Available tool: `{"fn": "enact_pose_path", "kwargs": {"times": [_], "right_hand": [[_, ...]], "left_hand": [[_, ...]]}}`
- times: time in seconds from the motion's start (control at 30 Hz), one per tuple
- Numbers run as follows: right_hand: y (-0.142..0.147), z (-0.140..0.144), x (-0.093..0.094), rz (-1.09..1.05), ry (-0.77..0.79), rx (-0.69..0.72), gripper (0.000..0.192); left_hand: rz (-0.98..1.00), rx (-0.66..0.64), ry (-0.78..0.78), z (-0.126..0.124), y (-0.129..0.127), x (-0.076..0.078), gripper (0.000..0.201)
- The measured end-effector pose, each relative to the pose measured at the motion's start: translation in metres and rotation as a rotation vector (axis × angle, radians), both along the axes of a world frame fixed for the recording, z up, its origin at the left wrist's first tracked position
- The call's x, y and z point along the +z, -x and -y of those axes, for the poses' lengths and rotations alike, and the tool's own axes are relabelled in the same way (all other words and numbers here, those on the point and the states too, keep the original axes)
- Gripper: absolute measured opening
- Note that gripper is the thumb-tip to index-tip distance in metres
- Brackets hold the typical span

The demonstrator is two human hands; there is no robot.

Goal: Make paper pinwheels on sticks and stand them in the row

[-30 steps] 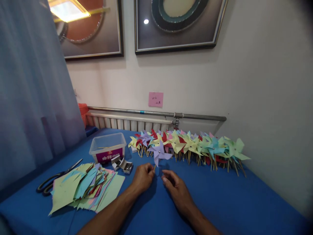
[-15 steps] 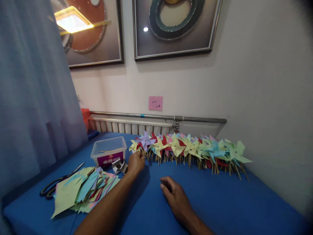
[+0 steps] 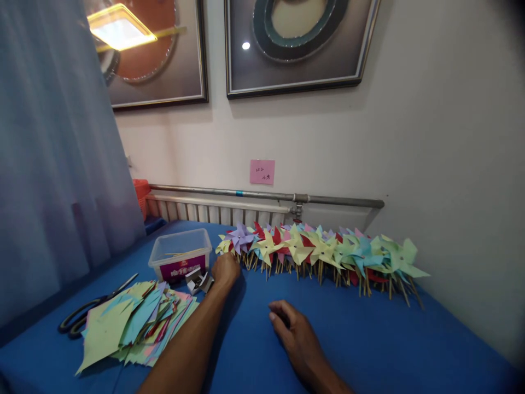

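My left hand [image 3: 226,270] is closed at the left end of a long row of paper pinwheels [image 3: 299,246]. Its fingers appear to grip the stick of a purple pinwheel [image 3: 240,237], though the grip itself is partly hidden. My right hand [image 3: 293,331] rests on the blue table [image 3: 369,339], loosely curled, with thumb and forefinger apart and nothing between them. Just left of my left hand stands a small open box [image 3: 198,281] with dark bits inside. Behind that box is a clear plastic tub [image 3: 180,254] holding a few thin sticks.
A pile of cut coloured paper sheets [image 3: 109,325] lies at the front left, beside black-handled scissors [image 3: 96,303]. A blue curtain [image 3: 61,153] hangs on the left. Behind the table run a metal pipe [image 3: 221,191] and a radiator [image 3: 205,210]; a red basket [image 3: 141,191] stands back left.
My left hand and the purple pinwheel have shifted slightly left, and that hand has turned a little. My right hand stays nearly in place. The view has moved slightly.
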State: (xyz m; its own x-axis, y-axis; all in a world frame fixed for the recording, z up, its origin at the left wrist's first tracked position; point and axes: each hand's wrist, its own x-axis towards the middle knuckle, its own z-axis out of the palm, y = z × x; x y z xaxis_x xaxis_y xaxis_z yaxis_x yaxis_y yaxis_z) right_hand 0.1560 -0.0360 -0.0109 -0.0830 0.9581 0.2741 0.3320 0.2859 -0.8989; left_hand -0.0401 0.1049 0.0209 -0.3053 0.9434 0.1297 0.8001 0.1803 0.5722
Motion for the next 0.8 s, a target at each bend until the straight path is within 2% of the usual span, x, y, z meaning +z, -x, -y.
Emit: {"fn": "enact_pose_path", "kwargs": {"times": [0.47,0.8], "right_hand": [[0.0008,0.0006,0.0029,0.063,0.053,0.005,0.027],[0.0017,-0.0005,0.0021,0.069,0.06,0.0,0.03]], "left_hand": [[-0.08,0.019,0.008,-0.0047,-0.0026,-0.0073,0.024],[-0.124,-0.02,0.016,-0.0054,-0.0079,-0.0029,0.028]]}}
